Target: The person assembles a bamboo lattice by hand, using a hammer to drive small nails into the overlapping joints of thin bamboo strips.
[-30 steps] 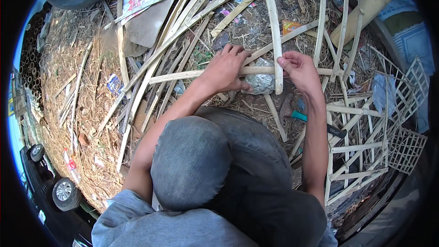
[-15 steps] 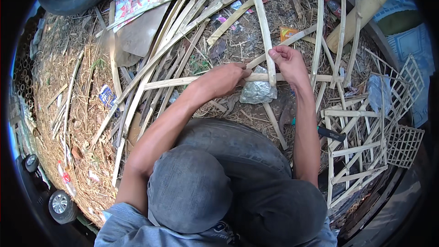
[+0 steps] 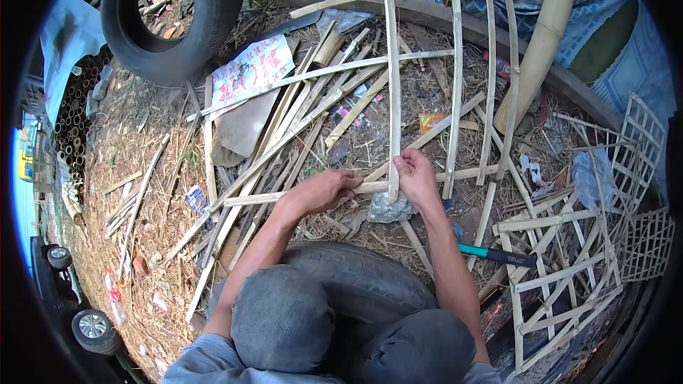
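Observation:
A lattice of pale bamboo strips spreads out in front of me. My left hand [image 3: 329, 191] is closed around the near crosswise bamboo strip [image 3: 252, 200], left of where it meets an upright strip. My right hand [image 3: 417, 176] pinches the lower end of that upright bamboo strip [image 3: 392, 64] at the crossing, thumb and fingers together. Directly below the crossing sits a grey rock [image 3: 390, 212], partly covered by the strips. More upright strips [image 3: 455, 85] cross the frame to the right. Whether a nail or tie is at the joint cannot be seen.
A tool with a teal and black handle [image 3: 491, 252] lies right of my right forearm. Finished-looking bamboo lattices [image 3: 562, 281] stand at the right. Loose strips [image 3: 284, 128] pile at the left. One tyre [image 3: 356, 274] lies by my knees, another [image 3: 226, 21] at the far left.
The view has tilted up, so the scene sits lower and more of the far lattice shows. Both hands stay at the same crossing, with little movement against the strips.

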`<control>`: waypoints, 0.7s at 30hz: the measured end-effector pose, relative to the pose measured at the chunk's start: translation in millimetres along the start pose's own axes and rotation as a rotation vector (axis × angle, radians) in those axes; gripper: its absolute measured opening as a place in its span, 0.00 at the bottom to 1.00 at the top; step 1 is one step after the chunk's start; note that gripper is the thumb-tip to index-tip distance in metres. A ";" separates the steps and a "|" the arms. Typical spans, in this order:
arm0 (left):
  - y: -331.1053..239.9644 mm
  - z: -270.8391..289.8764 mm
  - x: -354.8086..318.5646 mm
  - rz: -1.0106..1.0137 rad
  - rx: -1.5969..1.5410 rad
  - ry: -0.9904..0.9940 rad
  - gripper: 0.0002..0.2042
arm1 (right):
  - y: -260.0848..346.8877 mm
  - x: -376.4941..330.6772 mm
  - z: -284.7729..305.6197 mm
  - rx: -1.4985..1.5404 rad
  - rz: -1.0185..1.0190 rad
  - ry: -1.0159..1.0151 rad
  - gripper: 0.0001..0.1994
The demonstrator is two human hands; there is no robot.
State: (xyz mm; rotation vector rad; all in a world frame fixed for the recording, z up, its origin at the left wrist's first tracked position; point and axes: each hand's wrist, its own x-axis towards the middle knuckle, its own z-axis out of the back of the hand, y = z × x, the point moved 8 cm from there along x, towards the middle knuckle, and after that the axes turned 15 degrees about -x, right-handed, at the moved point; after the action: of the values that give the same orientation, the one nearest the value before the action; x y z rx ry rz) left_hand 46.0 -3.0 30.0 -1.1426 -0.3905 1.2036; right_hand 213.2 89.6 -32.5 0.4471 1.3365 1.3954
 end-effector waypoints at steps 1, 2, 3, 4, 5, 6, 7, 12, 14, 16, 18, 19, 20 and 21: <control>0.3 0.3 -1.1 0.011 0.010 -0.004 0.19 | 0.9 -1.7 0.4 0.028 -0.005 -0.007 0.10; 6.4 2.7 -4.3 -0.028 0.040 -0.054 0.18 | 3.7 0.7 1.3 0.029 -0.008 -0.018 0.10; 18.8 5.6 -13.7 -0.050 0.069 -0.108 0.17 | 4.9 5.5 -6.5 -0.040 -0.005 -0.017 0.10; 17.4 1.2 -10.5 -0.050 0.031 -0.096 0.17 | 0.7 2.4 -2.3 -0.136 -0.028 -0.021 0.11; 21.4 5.8 -1.4 0.004 0.053 -0.073 0.19 | 6.7 5.6 2.8 -0.164 0.024 -0.029 0.10; 32.0 -0.5 2.2 0.081 0.054 -0.041 0.23 | 3.9 9.3 0.6 -0.150 0.018 0.012 0.09; 36.5 3.4 -0.4 -0.062 0.064 -0.129 0.26 | 13.6 9.5 -1.6 -0.123 0.082 0.014 0.11; 18.2 4.5 -0.7 0.031 0.186 -0.095 0.21 | 24.4 7.8 -3.5 -0.118 0.044 0.079 0.14; 12.6 4.0 -4.0 0.010 0.152 -0.099 0.20 | 25.6 6.1 -4.7 -0.097 0.023 0.102 0.14; 7.5 2.6 -7.3 -0.040 0.153 -0.154 0.20 | 22.3 4.0 -5.9 -0.056 -0.022 0.128 0.14; -10.8 6.3 -1.0 -0.068 0.060 -0.186 0.21 | 20.8 8.2 -0.3 -0.050 -0.011 0.118 0.14; -12.1 2.0 3.7 -0.060 0.053 -0.171 0.21 | 19.2 7.9 -0.9 -0.042 -0.004 0.111 0.14; -15.7 5.9 7.9 -0.105 -0.023 -0.267 0.24 | 21.4 8.4 -0.6 -0.022 0.011 0.110 0.13; -20.6 12.2 11.3 -0.154 -0.100 -0.365 0.26 | 24.2 7.7 1.0 -0.018 -0.004 0.104 0.13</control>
State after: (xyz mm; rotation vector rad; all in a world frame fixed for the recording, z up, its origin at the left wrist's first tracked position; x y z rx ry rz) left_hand 51.9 14.3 49.2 -0.9556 -0.8090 1.2673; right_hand 201.1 102.4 -14.2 0.3638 1.4067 1.4433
